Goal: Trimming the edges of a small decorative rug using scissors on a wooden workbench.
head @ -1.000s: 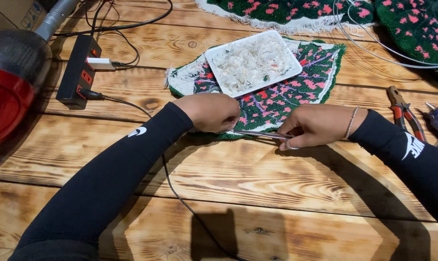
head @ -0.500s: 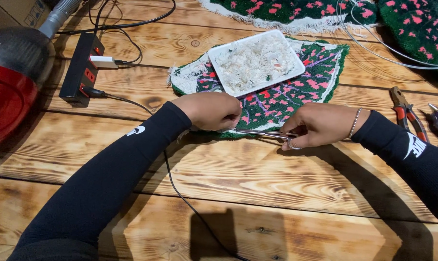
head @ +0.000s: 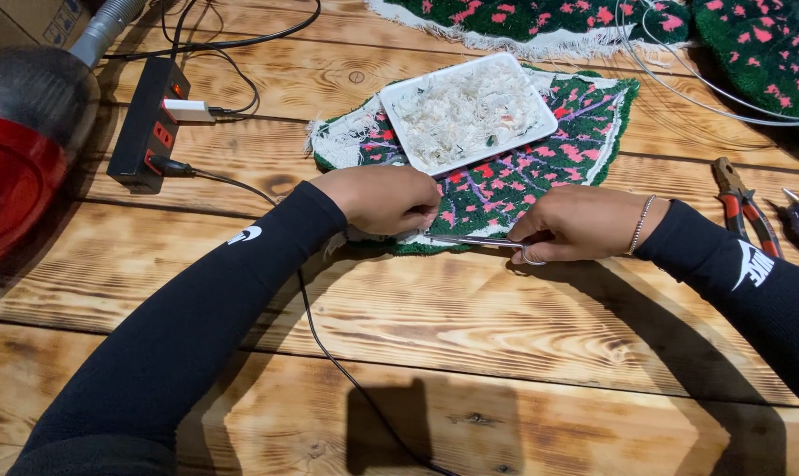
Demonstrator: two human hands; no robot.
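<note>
Scissors point(head: 470, 240) lie low along the near edge of the tufted rug piece point(head: 505, 181), blades pointing left, so they can shave the pile right at its border. The right hand point(head: 580, 225) is closed through the loops, gripping them. The left hand point(head: 386, 198) is curled, knuckles up, pressing the rug piece flat beside the blade tips; it holds nothing loose. The piece sits mid-tabletop point(head: 417, 317) on burnt wood planks, leaf-shaped, green pile with pink flecks and purple veins, white backing fraying at its left end. A white tray point(head: 399, 99) of pale trimmings rests on its far half. Pliers point(head: 742, 204) lie toward the right edge, a black power strip point(head: 144, 132) toward the far left.
</note>
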